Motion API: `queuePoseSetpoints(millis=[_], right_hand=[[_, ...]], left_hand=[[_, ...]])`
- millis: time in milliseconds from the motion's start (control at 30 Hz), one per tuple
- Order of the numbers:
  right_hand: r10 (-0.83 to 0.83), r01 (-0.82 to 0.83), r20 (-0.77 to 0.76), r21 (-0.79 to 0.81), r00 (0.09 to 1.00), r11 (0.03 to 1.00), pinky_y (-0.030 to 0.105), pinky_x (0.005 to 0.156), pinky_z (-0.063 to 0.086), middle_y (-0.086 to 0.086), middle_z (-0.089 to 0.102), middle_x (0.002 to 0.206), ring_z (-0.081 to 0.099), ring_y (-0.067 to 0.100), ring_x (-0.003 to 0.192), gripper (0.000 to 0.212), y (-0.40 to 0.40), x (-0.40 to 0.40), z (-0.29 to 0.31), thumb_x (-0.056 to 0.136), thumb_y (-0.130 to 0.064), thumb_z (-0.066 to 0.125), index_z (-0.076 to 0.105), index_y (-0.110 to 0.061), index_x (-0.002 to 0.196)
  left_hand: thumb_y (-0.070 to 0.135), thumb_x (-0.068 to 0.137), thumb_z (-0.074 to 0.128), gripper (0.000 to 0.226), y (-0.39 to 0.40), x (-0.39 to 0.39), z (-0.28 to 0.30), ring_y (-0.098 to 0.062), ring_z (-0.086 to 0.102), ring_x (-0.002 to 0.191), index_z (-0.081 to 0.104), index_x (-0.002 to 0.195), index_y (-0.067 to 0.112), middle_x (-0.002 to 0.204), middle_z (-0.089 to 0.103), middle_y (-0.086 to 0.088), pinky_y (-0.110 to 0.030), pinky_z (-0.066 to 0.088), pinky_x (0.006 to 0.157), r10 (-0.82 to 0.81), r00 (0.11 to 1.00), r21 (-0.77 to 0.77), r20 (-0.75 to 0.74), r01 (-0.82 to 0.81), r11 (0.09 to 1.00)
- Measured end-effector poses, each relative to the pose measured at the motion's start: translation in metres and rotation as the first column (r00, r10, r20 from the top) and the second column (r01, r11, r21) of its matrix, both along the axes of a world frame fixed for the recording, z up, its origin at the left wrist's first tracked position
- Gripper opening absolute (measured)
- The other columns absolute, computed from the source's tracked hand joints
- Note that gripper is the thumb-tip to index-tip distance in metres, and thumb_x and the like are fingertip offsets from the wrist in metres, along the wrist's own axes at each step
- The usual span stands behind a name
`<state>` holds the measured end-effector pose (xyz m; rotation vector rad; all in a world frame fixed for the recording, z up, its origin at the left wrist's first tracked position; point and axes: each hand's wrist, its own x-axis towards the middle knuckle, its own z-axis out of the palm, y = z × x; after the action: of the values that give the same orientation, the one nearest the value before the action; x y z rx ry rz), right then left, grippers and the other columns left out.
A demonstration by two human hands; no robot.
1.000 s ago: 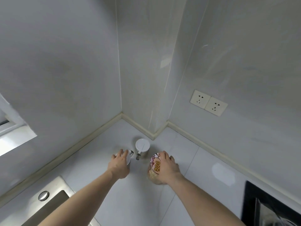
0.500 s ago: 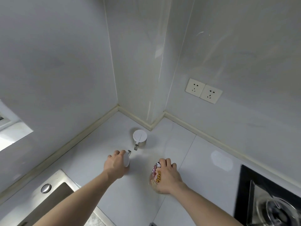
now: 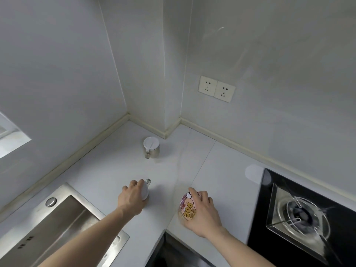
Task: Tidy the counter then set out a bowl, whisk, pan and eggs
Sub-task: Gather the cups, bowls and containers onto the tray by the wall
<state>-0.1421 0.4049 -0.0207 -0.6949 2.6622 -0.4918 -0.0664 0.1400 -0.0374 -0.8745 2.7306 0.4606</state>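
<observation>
Our left hand [image 3: 133, 199] has its grip round a white-lidded jar [image 3: 144, 190], the right hand [image 3: 202, 211] round a printed packet [image 3: 187, 206], both low on the desk [image 3: 107, 170] between sink [image 3: 57, 228] and stove [image 3: 300, 218].

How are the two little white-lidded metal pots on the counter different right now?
The far pot stands free near the wall corner, untouched; the near pot is gripped from above by the left hand. The far pot's lid and steel side show fully; the near pot is largely hidden by fingers. Both have white lids and a small metal handle.
</observation>
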Motion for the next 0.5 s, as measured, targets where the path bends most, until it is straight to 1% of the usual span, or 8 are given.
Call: queuePoseSetpoints(millis=[67, 167, 233, 333, 400, 467, 500], right_hand=[[-0.029, 0.029, 0.006, -0.044, 1.000, 0.999, 0.030, 0.086, 0.055, -0.012, 0.030, 0.133, 0.042, 0.017, 0.119, 0.094, 0.018, 0.007, -0.001, 0.074, -0.077, 0.056, 0.013, -0.047, 0.151], [-0.088, 0.092, 0.033, -0.130, 0.996, 0.987, 0.023, 0.087, 0.051, -0.018, 0.029, 0.131, 0.045, 0.010, 0.119, 0.102, 0.038, 0.014, -0.006, 0.071, -0.076, 0.061, 0.007, -0.050, 0.153], [-0.137, 0.145, 0.058, -0.180, 0.989, 0.973, 0.020, 0.088, 0.051, -0.020, 0.030, 0.130, 0.046, 0.006, 0.118, 0.108, 0.045, 0.018, -0.009, 0.067, -0.076, 0.067, 0.007, -0.048, 0.154], [-0.217, 0.237, 0.109, -0.234, 0.970, 0.943, 0.020, 0.092, 0.051, -0.018, 0.035, 0.134, 0.048, 0.005, 0.122, 0.114, 0.051, 0.025, -0.017, 0.062, -0.072, 0.076, 0.013, -0.041, 0.153], [-0.261, 0.297, 0.157, -0.287, 0.952, 0.911, 0.017, 0.093, 0.050, -0.019, 0.038, 0.136, 0.049, 0.002, 0.123, 0.118, 0.052, 0.030, -0.019, 0.060, -0.067, 0.081, 0.014, -0.041, 0.153], [-0.317, 0.380, 0.225, -0.357, 0.921, 0.853, 0.013, 0.095, 0.048, -0.024, 0.040, 0.137, 0.049, -0.002, 0.125, 0.123, 0.051, 0.035, -0.022, 0.057, -0.064, 0.087, 0.014, -0.043, 0.155], [-0.345, 0.427, 0.264, -0.389, 0.901, 0.816, 0.014, 0.098, 0.048, -0.026, 0.041, 0.139, 0.049, -0.004, 0.126, 0.126, 0.051, 0.039, -0.025, 0.054, -0.063, 0.090, 0.015, -0.044, 0.155]], left_hand=[[0.048, 0.090, 0.060, 0.046, 0.013, 0.002, 0.001, -0.026, 0.045, 0.089, 0.043, 0.129, 0.032, 0.123, 0.051, 0.001, -0.035, 0.047, 0.065, 0.005, 1.000, -0.008, 0.006, -0.005, 1.000], [0.048, 0.089, 0.062, 0.047, 0.026, 0.000, 0.001, -0.030, 0.051, 0.095, 0.043, 0.128, 0.032, 0.122, 0.050, 0.000, -0.036, 0.047, 0.066, 0.005, 1.000, -0.006, 0.001, -0.005, 1.000], [0.049, 0.088, 0.062, 0.046, 0.031, 0.001, 0.000, -0.030, 0.051, 0.095, 0.043, 0.127, 0.032, 0.121, 0.050, 0.000, -0.036, 0.046, 0.065, 0.002, 1.000, -0.004, 0.002, -0.002, 1.000], [0.052, 0.089, 0.060, 0.045, 0.037, 0.000, -0.003, -0.027, 0.046, 0.090, 0.042, 0.126, 0.035, 0.121, 0.049, 0.001, -0.034, 0.044, 0.062, -0.025, 1.000, -0.014, 0.015, 0.025, 1.000], [0.054, 0.088, 0.059, 0.043, 0.038, -0.001, -0.005, -0.027, 0.046, 0.089, 0.042, 0.123, 0.036, 0.120, 0.050, 0.002, -0.035, 0.046, 0.062, -0.048, 0.999, -0.008, 0.002, 0.048, 0.999], [0.053, 0.086, 0.060, 0.043, 0.037, -0.004, -0.006, -0.027, 0.048, 0.089, 0.042, 0.122, 0.036, 0.119, 0.049, 0.003, -0.035, 0.048, 0.062, -0.090, 0.996, -0.003, -0.001, 0.090, 0.996], [0.053, 0.086, 0.061, 0.044, 0.035, -0.005, -0.006, -0.027, 0.049, 0.090, 0.041, 0.123, 0.037, 0.120, 0.049, 0.004, -0.035, 0.049, 0.062, -0.112, 0.994, 0.000, 0.004, 0.112, 0.994]])
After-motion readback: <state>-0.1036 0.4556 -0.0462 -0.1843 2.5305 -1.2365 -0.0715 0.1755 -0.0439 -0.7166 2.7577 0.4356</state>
